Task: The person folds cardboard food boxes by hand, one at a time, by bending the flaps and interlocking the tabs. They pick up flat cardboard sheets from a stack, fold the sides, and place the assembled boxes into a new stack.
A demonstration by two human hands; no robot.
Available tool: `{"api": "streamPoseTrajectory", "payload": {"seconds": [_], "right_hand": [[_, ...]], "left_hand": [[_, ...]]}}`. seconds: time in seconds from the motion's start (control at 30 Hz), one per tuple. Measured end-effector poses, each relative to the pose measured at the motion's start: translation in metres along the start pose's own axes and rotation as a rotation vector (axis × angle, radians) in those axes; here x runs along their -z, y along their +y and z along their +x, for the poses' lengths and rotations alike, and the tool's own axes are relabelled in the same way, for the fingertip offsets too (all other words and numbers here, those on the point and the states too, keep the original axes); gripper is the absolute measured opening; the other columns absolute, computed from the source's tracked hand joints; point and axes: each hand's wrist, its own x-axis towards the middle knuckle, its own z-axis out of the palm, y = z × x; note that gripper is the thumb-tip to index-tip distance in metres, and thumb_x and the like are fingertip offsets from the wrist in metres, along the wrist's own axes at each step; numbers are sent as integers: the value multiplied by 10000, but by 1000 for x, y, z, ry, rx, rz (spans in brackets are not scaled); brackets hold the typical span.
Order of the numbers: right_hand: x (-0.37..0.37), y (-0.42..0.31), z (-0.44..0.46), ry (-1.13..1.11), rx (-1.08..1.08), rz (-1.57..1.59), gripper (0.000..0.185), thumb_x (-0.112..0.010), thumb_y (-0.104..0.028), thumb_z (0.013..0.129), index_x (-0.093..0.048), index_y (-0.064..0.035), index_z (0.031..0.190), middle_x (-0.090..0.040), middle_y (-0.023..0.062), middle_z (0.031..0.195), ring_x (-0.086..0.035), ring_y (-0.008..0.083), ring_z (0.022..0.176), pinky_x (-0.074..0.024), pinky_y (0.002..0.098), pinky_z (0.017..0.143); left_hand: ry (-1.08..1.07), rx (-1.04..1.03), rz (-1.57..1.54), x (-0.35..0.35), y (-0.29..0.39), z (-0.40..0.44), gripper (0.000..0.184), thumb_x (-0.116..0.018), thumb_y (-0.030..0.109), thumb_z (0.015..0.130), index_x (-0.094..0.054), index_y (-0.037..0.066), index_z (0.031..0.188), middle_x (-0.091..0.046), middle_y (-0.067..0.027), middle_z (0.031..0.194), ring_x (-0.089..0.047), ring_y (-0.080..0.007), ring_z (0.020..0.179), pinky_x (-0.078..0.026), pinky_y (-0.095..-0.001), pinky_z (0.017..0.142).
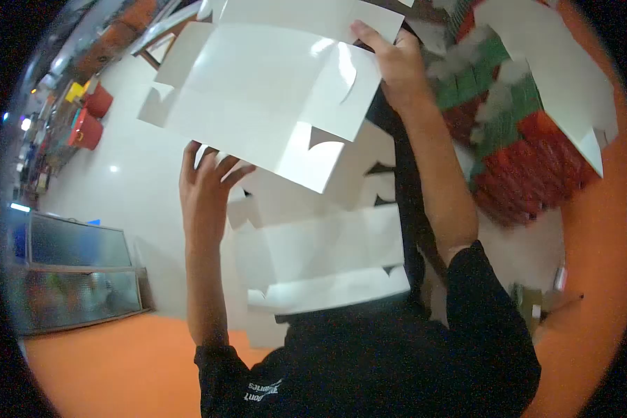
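Observation:
A glossy white die-cut carton blank (258, 76) is held up flat and tilted, with flaps and curved cut-outs along its sides. My right hand (397, 66) grips its right edge, thumb on the upper face and the other fingers mostly hidden behind. At the lower left edge is my left hand (210, 171), its fingers spread and bent, the tips at or just under the board. Below, another white carton blank (320, 244) with notched sides and fold lines lies in front of my body, partly covered by the raised one.
Red and green printed pieces (529, 167) are heaped at the right, beside a large white sheet (571, 76). Glass-fronted cabinets (80, 268) stand at the left. Red buckets (87, 129) sit farther back on the pale floor. Orange flooring (111, 362) lies at lower left.

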Motion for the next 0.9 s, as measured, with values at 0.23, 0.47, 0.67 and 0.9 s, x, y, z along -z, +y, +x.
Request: {"api": "streamPoseTrajectory", "payload": {"seconds": [0.23,0.47,0.67,0.9], "right_hand": [[-29,-24,114,-529,-76,-129,276,-671,-235,812,-632,1,950,-642,54,842,-595,117,718,-477,245,648],[-77,16,164,-595,-152,-34,324,-698,-208,770,-619,-15,1018,-653,79,913,-613,166,782,-484,305,740],[-60,64,143,-370,15,-269,339,-643,-149,781,-580,4,1078,-649,179,928,-637,329,834,-486,372,768],[-78,52,124,-373,151,-331,320,-567,-102,822,-551,46,1105,-608,286,892,-609,433,816,-484,415,752]], "left_hand": [[303,-190,276,106,91,97,556,-389,441,935,-430,-11,1255,-520,-152,1203,-519,-214,1107,-452,-365,879],[253,-160,408,52,118,166,297,-604,168,863,-557,-19,1089,-629,-73,927,-608,-113,758,-499,-243,633],[308,-212,1129,48,77,217,221,-701,93,759,-586,-24,907,-653,-104,804,-632,-149,685,-496,-274,597],[456,-254,1616,5,61,274,178,-603,136,796,-543,-28,758,-612,-199,829,-589,-380,800,-470,-427,711]]}}
